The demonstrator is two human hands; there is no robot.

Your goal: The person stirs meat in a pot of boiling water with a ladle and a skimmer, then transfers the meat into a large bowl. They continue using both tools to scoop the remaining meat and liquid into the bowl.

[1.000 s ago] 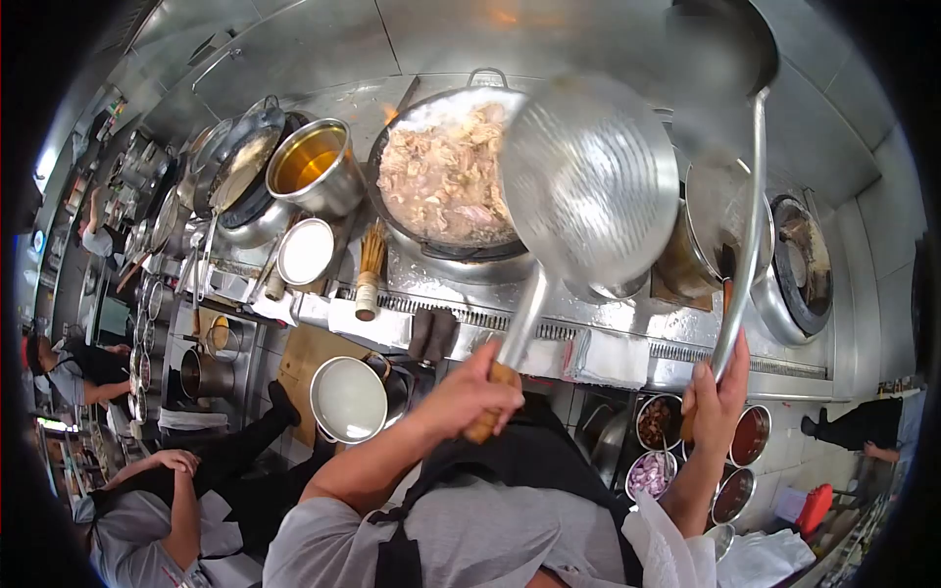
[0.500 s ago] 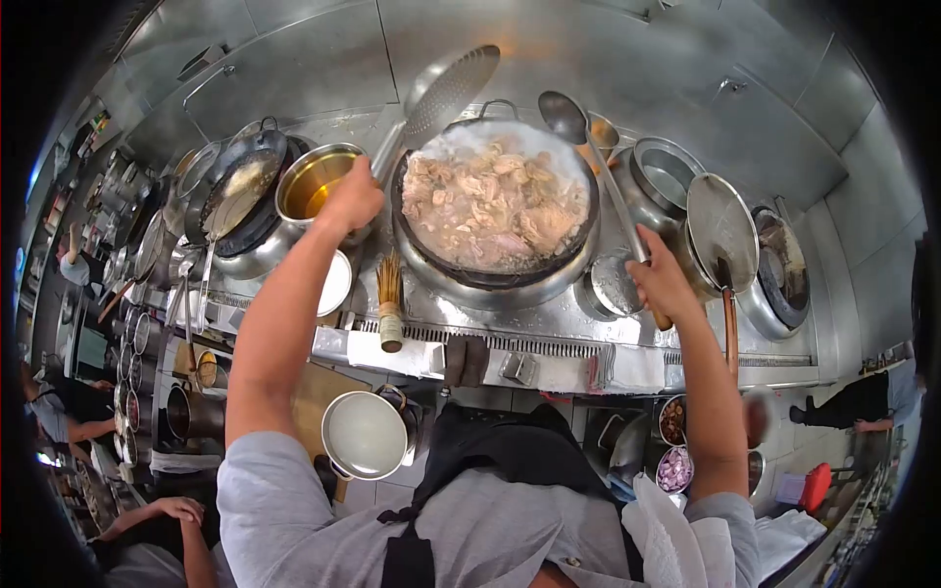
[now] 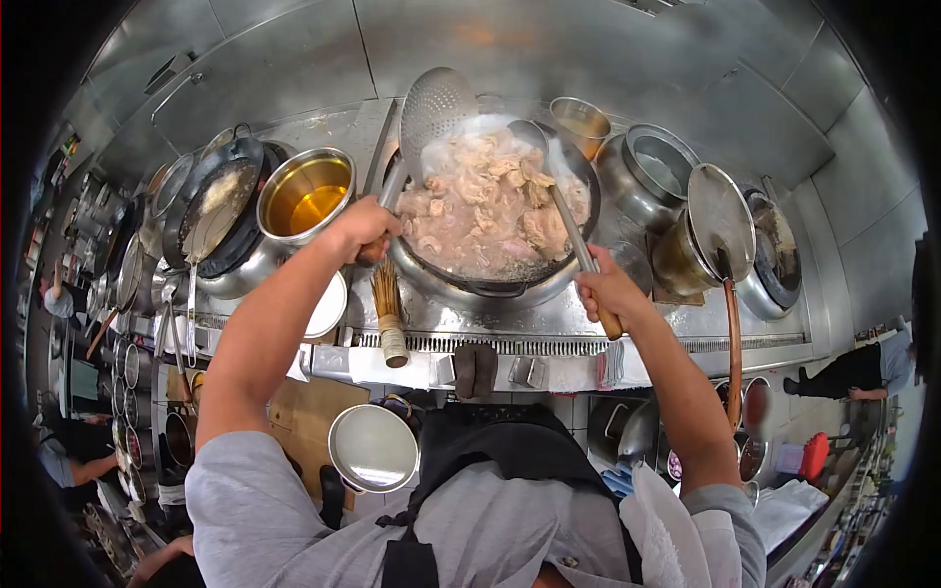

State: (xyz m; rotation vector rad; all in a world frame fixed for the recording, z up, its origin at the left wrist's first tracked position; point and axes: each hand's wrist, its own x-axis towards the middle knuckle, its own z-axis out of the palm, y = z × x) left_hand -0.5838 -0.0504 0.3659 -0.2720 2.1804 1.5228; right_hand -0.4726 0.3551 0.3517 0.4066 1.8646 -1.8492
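Observation:
My left hand (image 3: 367, 232) is closed round the wooden-ended handle of a large perforated skimmer (image 3: 437, 106), whose disc stands tilted at the wok's far left edge. In my right hand (image 3: 610, 286) is the handle of a long ladle (image 3: 567, 211); its bowl dips into the far side of the food. Between the two tools, pale chunks of meat (image 3: 480, 211) sit heaped in steaming, cloudy liquid. They fill a big dark wok (image 3: 498, 288) on the burner. Steam hides part of the wok's back rim.
A pot of golden oil (image 3: 306, 196) stands left of the wok, beside another wok (image 3: 218, 211). A bamboo brush (image 3: 388, 309) lies at the front. On the right, a strainer (image 3: 721, 223) rests over a pot. Co-workers (image 3: 74, 461) stand at the far left.
The skimmer has come down to the wok's edge. My right hand has moved left, and the ladle's bowl has dropped from above the rim into the meat.

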